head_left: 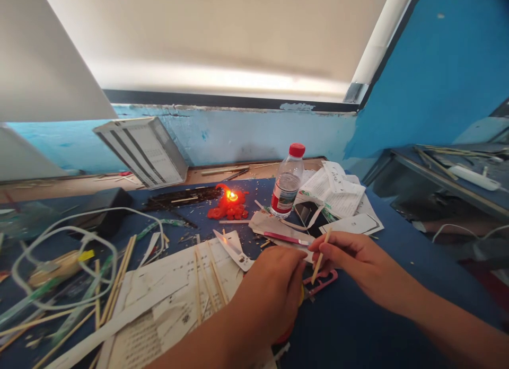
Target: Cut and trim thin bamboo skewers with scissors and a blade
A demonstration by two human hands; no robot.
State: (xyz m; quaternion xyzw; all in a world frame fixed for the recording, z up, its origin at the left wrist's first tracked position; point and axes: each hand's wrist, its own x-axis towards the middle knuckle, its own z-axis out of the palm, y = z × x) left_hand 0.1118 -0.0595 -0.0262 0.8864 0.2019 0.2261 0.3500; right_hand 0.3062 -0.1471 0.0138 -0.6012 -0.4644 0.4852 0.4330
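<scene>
My right hand [353, 263] pinches a short wooden stick [321, 258], tilted upright, between thumb and fingers. Close beside it, my left hand [274, 284] is closed around the scissors; a metal blade [230, 248] of the scissors sticks out to the left, and bits of red and yellow handle show beneath the palm. The fingers' inner side is hidden. A pink plastic tool [324, 283] lies on the blue table just below my right fingertips. Several thin wooden sticks [210, 276] rest on printed paper [147, 316] left of my left hand.
A flame burns on a lump of red wax [228, 212] beyond my hands. A water bottle [286, 186] stands near papers [338, 191] and a phone [308, 214]. At left are a white cable [115, 252], a black box [103, 210], more sticks and a leaning white box [147, 151].
</scene>
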